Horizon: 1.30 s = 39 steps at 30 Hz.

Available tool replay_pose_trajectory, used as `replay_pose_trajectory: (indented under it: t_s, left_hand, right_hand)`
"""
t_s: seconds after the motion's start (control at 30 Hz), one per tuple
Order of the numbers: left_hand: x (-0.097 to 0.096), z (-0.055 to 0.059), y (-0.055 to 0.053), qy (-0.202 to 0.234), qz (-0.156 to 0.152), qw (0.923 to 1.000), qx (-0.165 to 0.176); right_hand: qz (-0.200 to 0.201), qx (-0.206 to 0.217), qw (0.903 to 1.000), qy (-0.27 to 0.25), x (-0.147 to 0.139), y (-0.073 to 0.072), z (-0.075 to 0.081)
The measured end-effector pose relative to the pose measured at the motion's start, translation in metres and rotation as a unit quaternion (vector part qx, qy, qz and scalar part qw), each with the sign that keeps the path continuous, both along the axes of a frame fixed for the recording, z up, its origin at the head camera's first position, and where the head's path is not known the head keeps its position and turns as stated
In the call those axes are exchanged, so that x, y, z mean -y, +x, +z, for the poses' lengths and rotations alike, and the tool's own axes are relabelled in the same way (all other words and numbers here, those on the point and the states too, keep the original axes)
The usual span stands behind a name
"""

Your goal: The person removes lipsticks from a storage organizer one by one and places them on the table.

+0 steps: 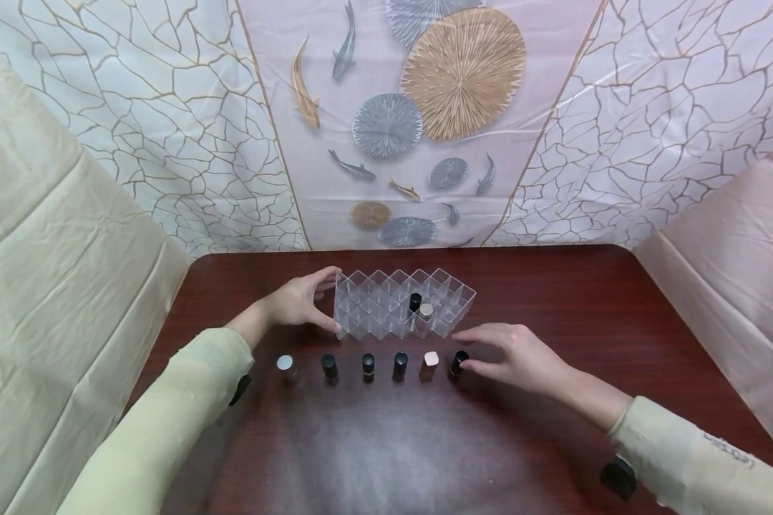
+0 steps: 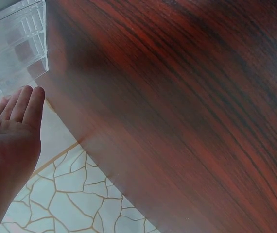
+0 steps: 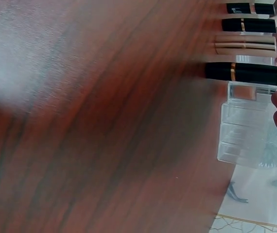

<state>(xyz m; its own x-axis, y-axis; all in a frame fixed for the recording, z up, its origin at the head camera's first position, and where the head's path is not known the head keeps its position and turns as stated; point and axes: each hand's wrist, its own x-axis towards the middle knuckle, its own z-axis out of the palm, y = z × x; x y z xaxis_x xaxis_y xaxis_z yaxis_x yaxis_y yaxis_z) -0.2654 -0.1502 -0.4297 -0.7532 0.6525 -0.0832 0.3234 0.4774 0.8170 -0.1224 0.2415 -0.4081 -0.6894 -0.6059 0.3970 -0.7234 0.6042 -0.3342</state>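
A clear plastic lipstick organizer (image 1: 376, 307) with slanted compartments stands toward the back of the table. Its left end is held by my left hand (image 1: 299, 299), thumb at the front corner and fingers at the back corner. Two lipsticks sit in its right part, one with a black cap (image 1: 415, 302), one with a silvery cap (image 1: 426, 310). My right hand (image 1: 512, 352) is at the rightmost lipstick (image 1: 456, 366) of the front row, black with a gold band in the right wrist view. Thumb and fingers are spread around its top, the thumb tip right at the cap.
Left of that lipstick, several more stand upright in a row: a rose-gold one (image 1: 429, 366), black ones such as the black lipstick (image 1: 368, 368), and a silver-topped one (image 1: 286, 366). The dark red wooden table (image 1: 386, 458) ends at a patterned curtain (image 1: 386, 143).
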Motion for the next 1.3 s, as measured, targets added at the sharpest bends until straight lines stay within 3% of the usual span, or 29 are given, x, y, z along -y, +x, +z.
replay_pose_trajectory:
  t_s: [0.17, 0.9, 1.3]
  left_hand:
    - [0.000, -0.001, -0.001, 0.007, -0.001, 1.0000, -0.001]
    - [0.000, -0.001, 0.000, 0.009, 0.003, 1.0000, 0.001]
    - [-0.006, 0.029, 0.020, 0.010, -0.001, 0.9999, 0.004]
  right_hand:
    - [0.003, -0.032, 0.9995, 0.000, 0.003, -0.006, 0.007]
    - [0.011, -0.046, 0.9988, -0.008, 0.022, -0.045, 0.040]
    - [-0.001, -0.025, 0.9997, 0.004, 0.035, -0.066, 0.038]
